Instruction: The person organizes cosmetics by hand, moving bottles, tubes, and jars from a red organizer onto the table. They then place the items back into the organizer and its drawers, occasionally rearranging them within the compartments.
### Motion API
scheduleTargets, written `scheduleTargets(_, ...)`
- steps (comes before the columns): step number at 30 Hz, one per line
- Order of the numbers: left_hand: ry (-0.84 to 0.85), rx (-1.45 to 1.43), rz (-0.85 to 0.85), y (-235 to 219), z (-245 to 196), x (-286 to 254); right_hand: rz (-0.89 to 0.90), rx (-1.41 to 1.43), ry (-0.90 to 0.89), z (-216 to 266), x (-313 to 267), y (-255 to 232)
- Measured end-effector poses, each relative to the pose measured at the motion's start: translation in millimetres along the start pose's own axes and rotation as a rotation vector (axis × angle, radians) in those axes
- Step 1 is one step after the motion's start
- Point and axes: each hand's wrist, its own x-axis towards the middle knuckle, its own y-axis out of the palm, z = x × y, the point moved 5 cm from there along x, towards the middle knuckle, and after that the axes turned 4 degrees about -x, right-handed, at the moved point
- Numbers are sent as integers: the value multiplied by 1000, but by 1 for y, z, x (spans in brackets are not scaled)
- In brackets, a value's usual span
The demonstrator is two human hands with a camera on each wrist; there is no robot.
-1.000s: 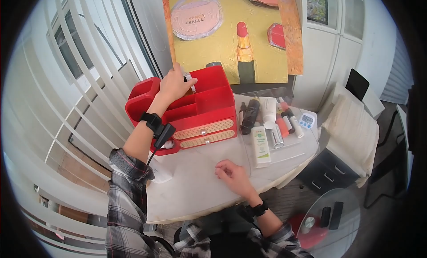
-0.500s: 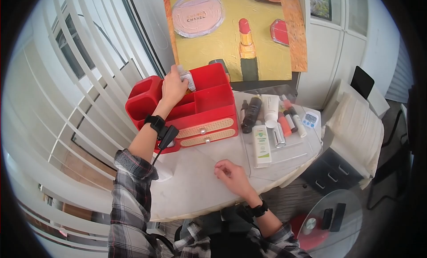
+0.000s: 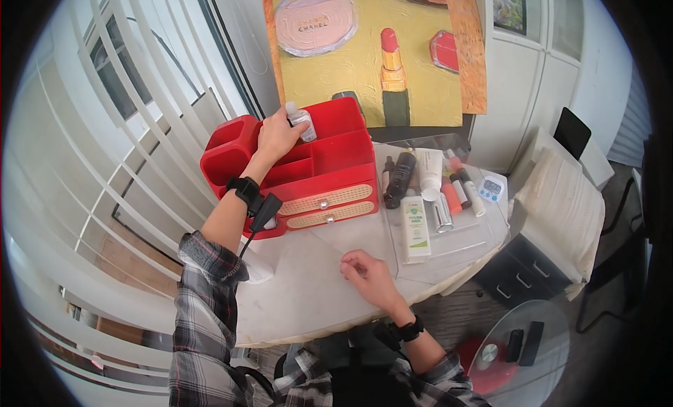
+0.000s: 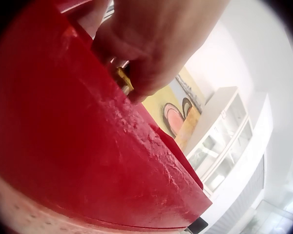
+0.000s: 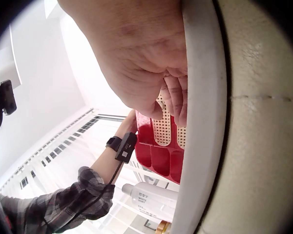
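My left hand reaches over the rear left of a red cosmetics organizer and grips a small clear bottle with a white label, at the back compartment. In the left wrist view the fingers dip behind the organizer's red wall, which hides most of the bottle. My right hand rests on the white tabletop in front of the organizer, its fingers loosely curled and holding nothing. The right wrist view shows that hand near the table edge.
Right of the organizer, a clear tray bears several cosmetics, including a black bottle, a white tube and a white-green box. A small timer sits at the right. A white bottle stands by the left forearm.
My left hand has shifted slightly right with the small bottle, whose label shows more now. The right hand has stayed in place. The head view has shifted a little.
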Motion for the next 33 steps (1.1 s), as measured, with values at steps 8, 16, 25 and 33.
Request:
scheduleTargets(8, 72, 44, 56, -3, 3, 4, -4, 0, -6, 1, 1, 0)
scheduleTargets(16, 100, -17, 1, -13, -3, 3, 9, 23, 15, 0, 1, 0)
scheduleTargets(25, 106, -164, -167, -81, -32, 2, 11, 42, 10, -2, 1, 1)
scheduleTargets(33, 42, -3, -281, -193, -23, -69, 6, 40, 20, 1, 0, 1)
